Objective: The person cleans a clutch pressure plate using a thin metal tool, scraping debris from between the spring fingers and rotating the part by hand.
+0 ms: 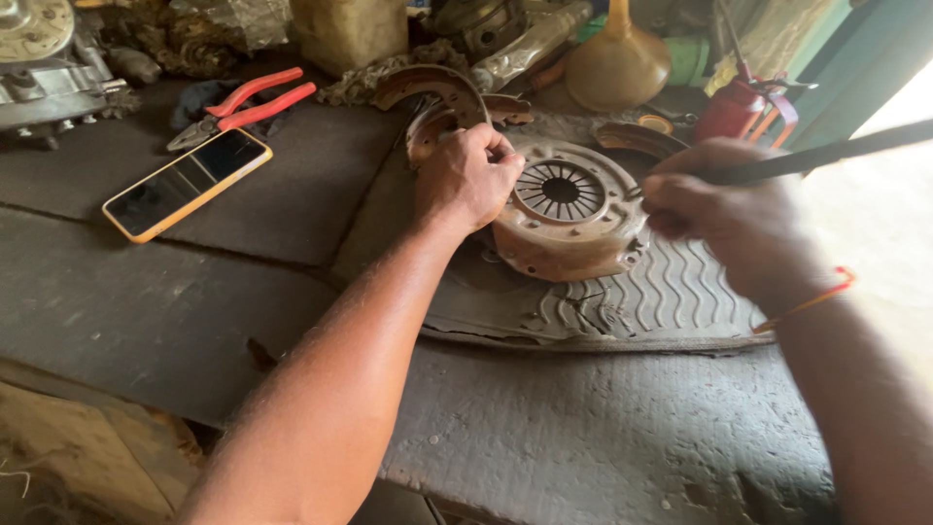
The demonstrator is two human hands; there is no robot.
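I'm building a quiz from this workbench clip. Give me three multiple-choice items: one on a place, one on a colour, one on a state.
1. Where does the rusty round clutch pressure plate lie?
A on the ribbed grey rubber mat
B on the phone
C in a bucket

2. The pliers' handles are:
A blue
B red
C green

3. The right hand is:
A open and empty
B resting flat
C closed round a long dark tool

Answers: A, the mat shows under it; B, red grips beside the orange-cased phone; C, fingers wrap the shaft while the left hand steadies the plate.

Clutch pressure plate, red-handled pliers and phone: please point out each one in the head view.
clutch pressure plate (571, 219), head view, rusty outer ring.
red-handled pliers (255, 100), head view, on the handles.
phone (187, 182), head view, middle of the dark screen.
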